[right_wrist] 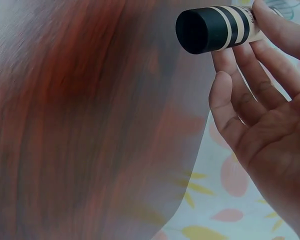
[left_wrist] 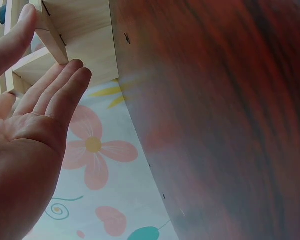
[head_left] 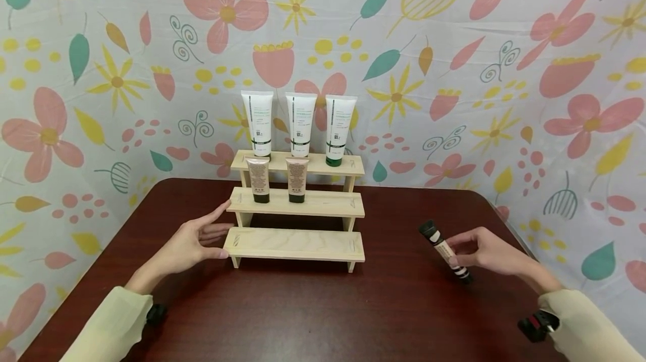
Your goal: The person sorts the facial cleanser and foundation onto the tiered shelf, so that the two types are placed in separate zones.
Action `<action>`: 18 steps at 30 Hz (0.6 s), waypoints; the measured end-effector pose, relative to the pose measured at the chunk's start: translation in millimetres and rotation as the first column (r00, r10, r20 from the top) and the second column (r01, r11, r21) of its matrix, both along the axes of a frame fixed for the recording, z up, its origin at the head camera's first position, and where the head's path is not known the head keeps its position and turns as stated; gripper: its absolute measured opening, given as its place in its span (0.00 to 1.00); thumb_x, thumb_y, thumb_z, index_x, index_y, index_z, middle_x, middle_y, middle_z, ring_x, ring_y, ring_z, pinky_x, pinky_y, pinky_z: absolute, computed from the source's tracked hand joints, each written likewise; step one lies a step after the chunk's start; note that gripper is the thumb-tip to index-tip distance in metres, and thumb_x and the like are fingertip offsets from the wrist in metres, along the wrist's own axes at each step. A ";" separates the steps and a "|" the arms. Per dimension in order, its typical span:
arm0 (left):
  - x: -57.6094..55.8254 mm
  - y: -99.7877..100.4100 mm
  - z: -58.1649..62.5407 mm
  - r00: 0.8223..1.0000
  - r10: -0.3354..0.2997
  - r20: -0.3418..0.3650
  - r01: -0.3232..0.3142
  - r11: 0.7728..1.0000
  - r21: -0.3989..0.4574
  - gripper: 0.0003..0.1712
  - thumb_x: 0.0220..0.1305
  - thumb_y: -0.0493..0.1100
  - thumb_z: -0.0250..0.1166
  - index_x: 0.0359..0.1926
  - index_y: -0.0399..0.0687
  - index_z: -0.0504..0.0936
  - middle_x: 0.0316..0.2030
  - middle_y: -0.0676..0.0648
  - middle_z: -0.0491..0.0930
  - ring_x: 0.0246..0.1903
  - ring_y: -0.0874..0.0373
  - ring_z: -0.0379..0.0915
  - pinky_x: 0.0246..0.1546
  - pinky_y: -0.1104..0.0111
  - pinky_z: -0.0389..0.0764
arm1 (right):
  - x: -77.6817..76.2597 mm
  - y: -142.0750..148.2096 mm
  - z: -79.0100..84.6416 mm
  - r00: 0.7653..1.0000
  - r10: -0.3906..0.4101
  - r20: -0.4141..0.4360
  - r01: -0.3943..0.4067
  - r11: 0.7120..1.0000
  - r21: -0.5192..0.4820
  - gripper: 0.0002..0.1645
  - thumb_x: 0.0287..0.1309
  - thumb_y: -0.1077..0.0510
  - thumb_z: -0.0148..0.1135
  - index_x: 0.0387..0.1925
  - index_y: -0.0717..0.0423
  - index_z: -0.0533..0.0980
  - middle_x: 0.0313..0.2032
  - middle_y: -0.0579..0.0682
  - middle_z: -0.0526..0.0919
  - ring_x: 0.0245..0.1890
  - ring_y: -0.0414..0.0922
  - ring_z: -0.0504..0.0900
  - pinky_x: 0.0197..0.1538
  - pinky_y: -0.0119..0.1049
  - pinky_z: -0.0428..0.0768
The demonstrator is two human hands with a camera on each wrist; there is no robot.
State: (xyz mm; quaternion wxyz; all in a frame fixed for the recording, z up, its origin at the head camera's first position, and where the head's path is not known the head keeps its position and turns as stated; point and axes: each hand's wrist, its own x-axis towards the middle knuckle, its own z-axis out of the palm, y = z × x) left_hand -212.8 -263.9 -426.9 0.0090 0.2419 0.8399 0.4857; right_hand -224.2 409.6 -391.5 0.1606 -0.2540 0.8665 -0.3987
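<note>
In my right hand (head_left: 487, 250) I pinch a slim cream-and-black tube (head_left: 444, 249) between thumb and fingers. It tilts over the right part of the table, and its round black cap (right_wrist: 195, 31) with dark stripes faces the right wrist camera. My left hand (head_left: 189, 241) is at the left side of a three-step wooden stand (head_left: 295, 241), with fingers extended and fingertips right at the edges of its steps. Two small beige tubes (head_left: 259, 177) with black caps stand on the middle step. Three white tubes (head_left: 300, 124) with green lettering stand along the top step.
The stand rests on a dark reddish-brown wooden table (head_left: 313, 317) with rounded back corners. Behind the table hangs a white cloth (head_left: 323, 26) printed with pink, yellow and green flowers. Dark wrist devices (head_left: 537, 325) show at both sleeves.
</note>
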 end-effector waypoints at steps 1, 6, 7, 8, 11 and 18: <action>-0.2 -0.1 0.0 1.000 0.001 0.000 -0.001 1.000 0.000 0.62 0.57 0.33 0.81 0.85 0.54 0.54 0.64 0.30 0.77 0.63 0.36 0.77 0.58 0.46 0.81 | -0.4 -2.9 0.8 1.000 -0.004 -0.006 0.004 1.000 0.002 0.20 0.69 0.61 0.70 0.59 0.67 0.83 0.45 0.60 0.89 0.39 0.45 0.87 0.40 0.35 0.85; -0.4 -0.5 -0.7 1.000 0.002 0.003 -0.002 1.000 -0.002 0.62 0.57 0.33 0.81 0.85 0.54 0.54 0.65 0.30 0.77 0.63 0.36 0.77 0.58 0.46 0.81 | -2.5 -18.0 3.2 1.000 -0.008 -0.012 0.008 1.000 -0.008 0.21 0.69 0.60 0.71 0.59 0.66 0.83 0.47 0.59 0.89 0.43 0.46 0.87 0.42 0.35 0.86; -0.3 -0.5 -0.9 1.000 0.002 0.003 -0.002 1.000 -0.003 0.62 0.57 0.34 0.81 0.85 0.54 0.54 0.65 0.30 0.77 0.63 0.36 0.77 0.58 0.46 0.81 | -2.9 -20.7 3.2 1.000 -0.010 -0.012 0.010 1.000 -0.011 0.21 0.68 0.60 0.71 0.59 0.66 0.83 0.47 0.58 0.89 0.43 0.46 0.88 0.42 0.35 0.86; -0.3 -0.4 -1.1 1.000 0.001 0.005 -0.001 1.000 -0.002 0.62 0.57 0.34 0.81 0.85 0.54 0.54 0.65 0.30 0.76 0.63 0.36 0.77 0.58 0.46 0.81 | -3.4 -23.6 3.5 1.000 -0.012 -0.012 0.012 1.000 -0.015 0.21 0.68 0.60 0.71 0.59 0.66 0.83 0.46 0.58 0.89 0.43 0.47 0.88 0.42 0.36 0.86; -0.2 -0.3 -1.7 1.000 0.000 0.008 0.000 1.000 0.001 0.62 0.57 0.34 0.81 0.85 0.54 0.54 0.65 0.30 0.77 0.63 0.36 0.77 0.59 0.45 0.80 | -4.4 -32.2 4.2 0.999 -0.020 -0.027 0.019 1.000 -0.025 0.21 0.68 0.60 0.71 0.58 0.66 0.83 0.45 0.57 0.90 0.42 0.46 0.88 0.41 0.36 0.87; 0.2 0.6 0.6 1.000 0.006 0.014 -0.006 1.000 0.001 0.63 0.57 0.33 0.81 0.85 0.54 0.54 0.64 0.30 0.77 0.63 0.35 0.77 0.59 0.45 0.80 | -6.1 -50.9 5.3 0.995 -0.046 -0.094 0.043 0.999 -0.030 0.22 0.67 0.57 0.73 0.58 0.65 0.84 0.45 0.52 0.90 0.44 0.45 0.88 0.43 0.36 0.87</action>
